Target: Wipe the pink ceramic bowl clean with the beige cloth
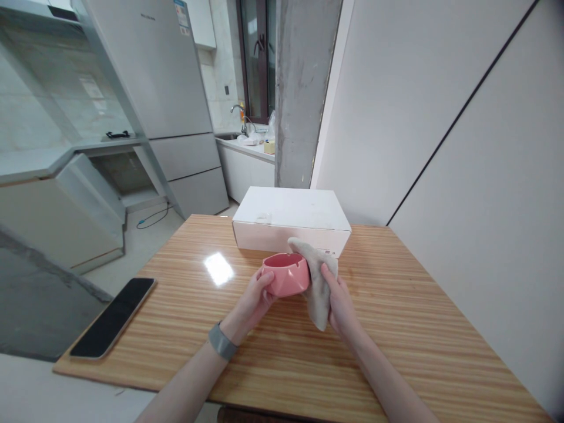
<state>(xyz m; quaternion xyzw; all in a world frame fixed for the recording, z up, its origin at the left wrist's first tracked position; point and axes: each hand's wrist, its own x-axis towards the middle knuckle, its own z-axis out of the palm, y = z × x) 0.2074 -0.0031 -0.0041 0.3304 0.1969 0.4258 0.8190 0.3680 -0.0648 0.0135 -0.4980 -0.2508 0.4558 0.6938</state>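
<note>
A pink faceted ashtray [287, 274] is held just above the wooden table [396, 329], near its middle. My left hand [255, 296] grips the ashtray's left side, fingers wrapped on it; a grey band sits on that wrist. My right hand [338, 299] is closed on a beige cloth [318, 276], which is pressed against the ashtray's right side and hangs down below the hand.
A white flat box [291, 220] lies on the table right behind the ashtray. A black phone [115, 317] lies face up at the table's left edge. A white wall runs along the right. A fridge and kitchen counters stand beyond.
</note>
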